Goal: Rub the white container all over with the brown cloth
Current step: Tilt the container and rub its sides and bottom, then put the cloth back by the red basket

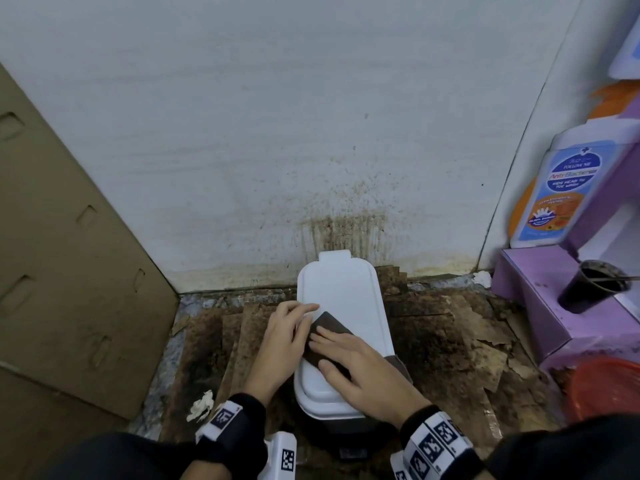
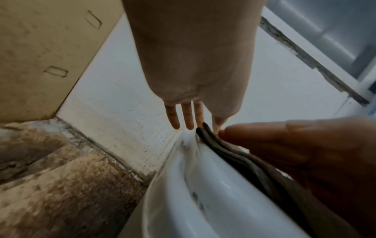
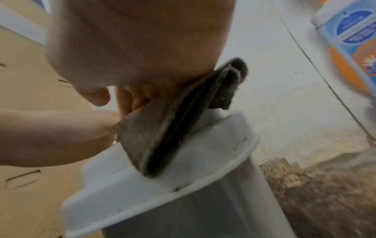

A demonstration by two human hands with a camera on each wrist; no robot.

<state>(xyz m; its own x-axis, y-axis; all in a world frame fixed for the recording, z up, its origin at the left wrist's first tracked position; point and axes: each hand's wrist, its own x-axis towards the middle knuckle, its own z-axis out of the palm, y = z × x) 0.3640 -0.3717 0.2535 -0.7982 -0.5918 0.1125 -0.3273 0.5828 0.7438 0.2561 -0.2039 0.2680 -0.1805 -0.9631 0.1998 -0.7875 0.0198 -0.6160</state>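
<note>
A white container (image 1: 346,299) with a flat lid stands on the stained floor against the wall. The folded brown cloth (image 1: 330,323) lies on the lid's near half. My right hand (image 1: 332,348) presses flat on the cloth with straight fingers. My left hand (image 1: 294,327) rests on the lid's left edge, its straight fingers touching the cloth's left side. In the left wrist view the left hand's fingers (image 2: 188,117) reach past the cloth (image 2: 223,154) on the lid (image 2: 193,201). The right wrist view shows the cloth (image 3: 173,128) under my palm on the container (image 3: 162,190).
A cardboard sheet (image 1: 69,254) leans at the left. On the right, a purple box (image 1: 554,306) carries a dark cup (image 1: 592,285). A wash bottle (image 1: 561,188) stands behind it and a red bowl (image 1: 602,389) in front. A crumpled tissue (image 1: 201,405) lies on the floor.
</note>
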